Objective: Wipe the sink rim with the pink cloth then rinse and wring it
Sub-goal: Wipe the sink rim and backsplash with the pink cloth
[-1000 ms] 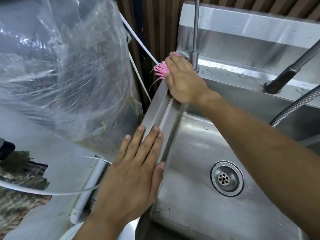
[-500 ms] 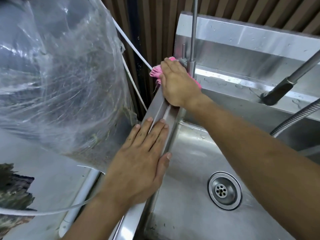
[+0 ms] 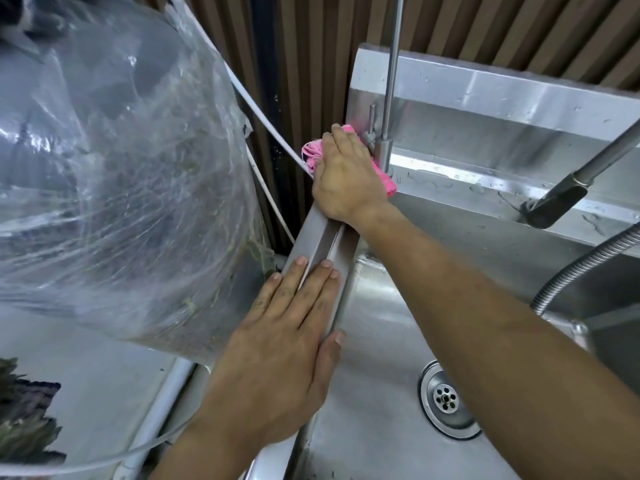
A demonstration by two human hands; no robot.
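Head view: right hand (image 3: 348, 178) presses the cloth (image 3: 313, 154) on the sink rim (image 3: 320, 233) beside the tap (image 3: 388, 109), fingers straight. Left hand (image 3: 277, 355) lies flat on the rim.

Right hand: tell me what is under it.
The right hand presses the pink cloth onto the sink rim beside the tap base. Cloth edges show; its middle and the rim beneath are covered.

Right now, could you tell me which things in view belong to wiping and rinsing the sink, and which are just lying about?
In the job:
- pink cloth, pressed under the right hand
- sink rim, with the left hand resting flat on it
- slim faucet
- sink basin with drain

Lying about:
- clear plastic bag
- white cable
- flexible metal hose
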